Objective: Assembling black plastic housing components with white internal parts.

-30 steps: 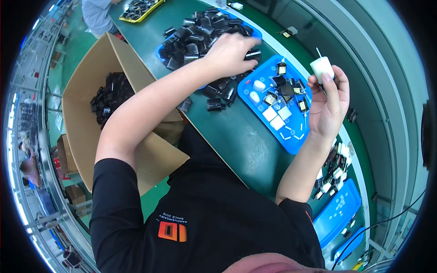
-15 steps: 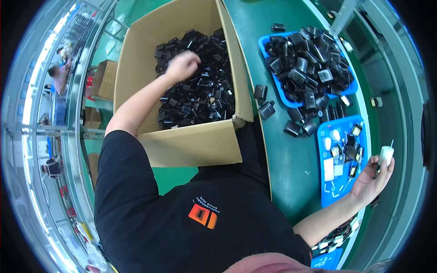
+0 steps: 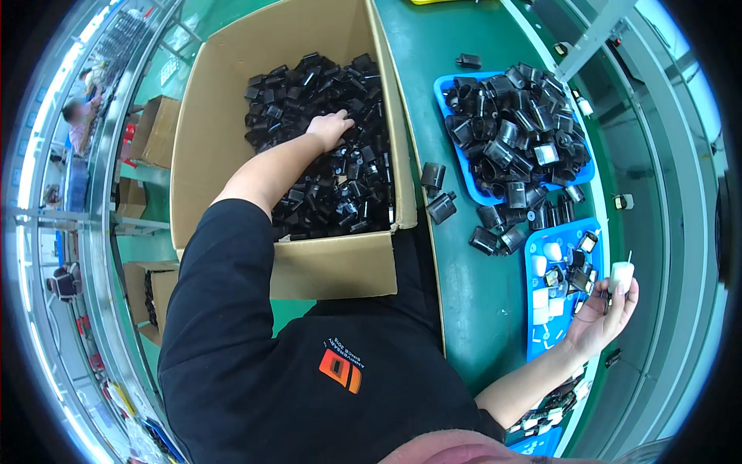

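My left hand (image 3: 331,130) reaches down into a large cardboard box (image 3: 332,267), onto a heap of small black plastic housings (image 3: 309,100). Its fingers look slightly spread over the heap, with their tips partly hidden among the pieces. Out to the right, my right hand (image 3: 607,317) grips a white cylindrical part (image 3: 621,274), held upright with a thin pin sticking up from its top. Something dark shows beneath the white part, between the fingers. Beside that hand lies a blue tray (image 3: 539,344) with white blocks, small clear pieces and dark components.
A second blue tray (image 3: 469,179), heaped with black housings, stands farther along the green table (image 3: 471,309). Several loose housings (image 3: 440,207) lie beside it. Metal rails (image 3: 657,139) run along the right. Smaller cartons (image 3: 158,131) stand left of the box, and a person (image 3: 79,124) is far left.
My left hand has moved slightly down and right in the box, its fingers loosening from a more curled shape. My right hand still holds the white part. The whole view has shifted a little.
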Motion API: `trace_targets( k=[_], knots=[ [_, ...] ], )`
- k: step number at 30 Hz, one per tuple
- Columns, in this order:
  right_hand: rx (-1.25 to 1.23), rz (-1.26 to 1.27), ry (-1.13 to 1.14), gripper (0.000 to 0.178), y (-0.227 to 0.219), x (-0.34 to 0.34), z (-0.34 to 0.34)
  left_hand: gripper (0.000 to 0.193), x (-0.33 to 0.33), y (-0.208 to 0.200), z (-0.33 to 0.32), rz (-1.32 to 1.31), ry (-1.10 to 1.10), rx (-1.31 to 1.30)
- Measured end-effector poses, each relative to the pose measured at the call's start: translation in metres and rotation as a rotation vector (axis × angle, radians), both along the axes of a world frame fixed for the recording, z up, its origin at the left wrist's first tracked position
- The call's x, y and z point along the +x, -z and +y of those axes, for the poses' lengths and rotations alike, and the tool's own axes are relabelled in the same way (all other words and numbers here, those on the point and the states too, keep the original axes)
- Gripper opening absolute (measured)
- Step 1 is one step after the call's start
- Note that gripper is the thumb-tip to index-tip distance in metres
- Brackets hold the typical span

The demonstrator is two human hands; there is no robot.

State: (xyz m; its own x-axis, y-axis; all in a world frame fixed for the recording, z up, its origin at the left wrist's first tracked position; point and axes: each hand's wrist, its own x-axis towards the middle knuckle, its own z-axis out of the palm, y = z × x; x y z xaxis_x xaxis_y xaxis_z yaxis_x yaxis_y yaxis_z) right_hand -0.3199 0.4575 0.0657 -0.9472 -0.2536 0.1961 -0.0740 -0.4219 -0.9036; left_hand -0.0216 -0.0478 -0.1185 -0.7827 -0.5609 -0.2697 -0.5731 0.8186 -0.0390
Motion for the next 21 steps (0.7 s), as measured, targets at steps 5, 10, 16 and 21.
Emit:
trace_targets(
  k=[5,10,16,21],
  knots=[
    [-0.024,0.043,-0.021,0.029,-0.002,0.000,0.001,0.044,0.013,-0.022,-0.007,0.402,0.280,0.257],
    [-0.258,-0.013,-0.176,0.036,0.004,-0.004,0.018,0.044,0.016,-0.109,0.034,0.553,0.111,0.498],
    [-0.177,0.016,-0.346,0.034,-0.010,0.023,-0.007,0.039,-0.007,-0.221,0.117,0.847,0.539,0.296],
    [0.038,0.278,-0.337,0.031,-0.026,0.054,-0.014,0.045,-0.072,-0.269,0.208,0.802,0.785,0.385]
  ],
)
